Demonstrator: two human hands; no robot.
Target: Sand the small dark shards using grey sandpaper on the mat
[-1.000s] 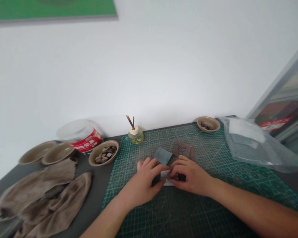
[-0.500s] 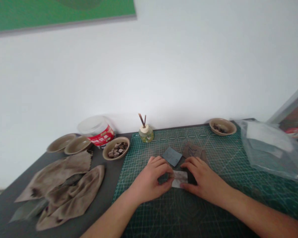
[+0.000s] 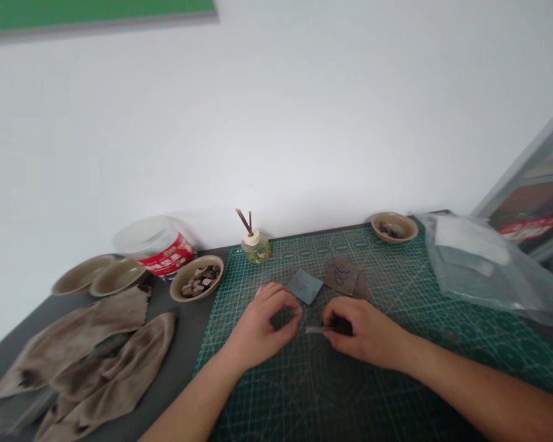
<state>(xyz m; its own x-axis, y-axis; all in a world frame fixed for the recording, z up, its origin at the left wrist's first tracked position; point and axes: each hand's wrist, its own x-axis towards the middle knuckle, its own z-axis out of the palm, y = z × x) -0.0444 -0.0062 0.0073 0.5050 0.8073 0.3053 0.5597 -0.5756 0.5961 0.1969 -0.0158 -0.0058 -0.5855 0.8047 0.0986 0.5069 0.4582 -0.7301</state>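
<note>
1. my right hand pinches a thin, pale, flat strip over the green gridded cutting mat.
2. the strip's long axis points sideways, toward my left hand just beside it.
3. that hand is curled nearly closed; whether it pinches anything, i cannot tell.

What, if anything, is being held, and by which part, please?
The right hand pinches a small pale sheet by its right end; left hand: cannot tell.

Clock positions from view centre. Tub, 9 o'clock — red label, white Chinese characters, too blurred to read reliably. Brown sheet, 4 o'clock — dark handwritten mark, reading uncertain. Mat, far-left corner, 8 o'clock: "A", following character unclear.
</note>
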